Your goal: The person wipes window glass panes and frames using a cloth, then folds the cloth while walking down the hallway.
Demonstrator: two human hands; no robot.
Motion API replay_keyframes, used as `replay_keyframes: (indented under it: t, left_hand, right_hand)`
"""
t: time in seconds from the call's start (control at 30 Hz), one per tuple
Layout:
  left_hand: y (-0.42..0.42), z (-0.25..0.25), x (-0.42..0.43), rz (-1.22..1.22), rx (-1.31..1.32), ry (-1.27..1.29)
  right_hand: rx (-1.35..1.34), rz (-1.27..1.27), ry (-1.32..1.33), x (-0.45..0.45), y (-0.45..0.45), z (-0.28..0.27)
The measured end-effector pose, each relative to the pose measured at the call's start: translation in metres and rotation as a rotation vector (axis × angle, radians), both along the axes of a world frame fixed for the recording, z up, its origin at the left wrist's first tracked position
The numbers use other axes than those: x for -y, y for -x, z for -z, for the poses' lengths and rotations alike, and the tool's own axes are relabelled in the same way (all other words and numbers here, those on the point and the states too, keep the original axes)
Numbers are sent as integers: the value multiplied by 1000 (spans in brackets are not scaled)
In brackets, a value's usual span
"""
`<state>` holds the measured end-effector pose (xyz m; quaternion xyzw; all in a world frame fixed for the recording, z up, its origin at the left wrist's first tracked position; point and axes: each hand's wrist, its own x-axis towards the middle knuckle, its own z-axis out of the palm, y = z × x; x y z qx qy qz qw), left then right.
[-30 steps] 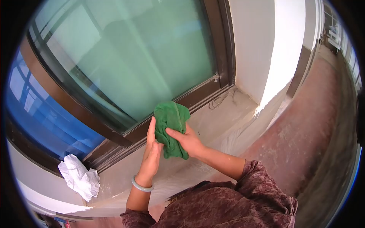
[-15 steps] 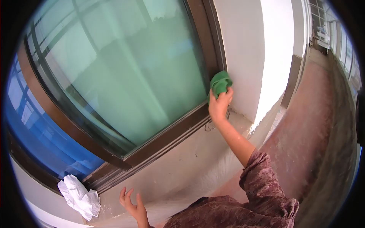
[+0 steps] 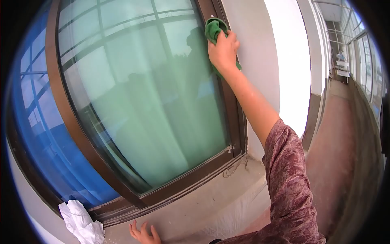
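Note:
My right hand grips a bunched green cloth and presses it on the right upright of the brown window frame, high up. A bit of the cloth also shows below the hand. Low in the view, my left hand is over the sill, fingers apart and nothing in it. The window pane has green curtain behind it and reflections on it.
A crumpled white cloth or paper lies at the sill's left end. Blue curtain shows behind the left pane. Thin wires lie in the sill's right corner. A white wall and a corridor floor are at the right.
The green cloth, first held between both hands, has moved right and then up along the frame in my right hand. My left hand has let go and dropped low. The view has tilted upward.

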<state>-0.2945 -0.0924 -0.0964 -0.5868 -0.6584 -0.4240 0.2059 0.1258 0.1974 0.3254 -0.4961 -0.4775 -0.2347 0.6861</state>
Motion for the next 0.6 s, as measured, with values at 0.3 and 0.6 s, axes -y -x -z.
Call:
replay_keyframes:
  t: [0.3,0.6]
  left_hand:
    - [20,-3,12,-5,-62,8]
    - [16,0,2,-114,-101,32]
  right_hand:
    - [204,148,-146,-5,2,66]
    - [348,152,-160,-7,-17,134]
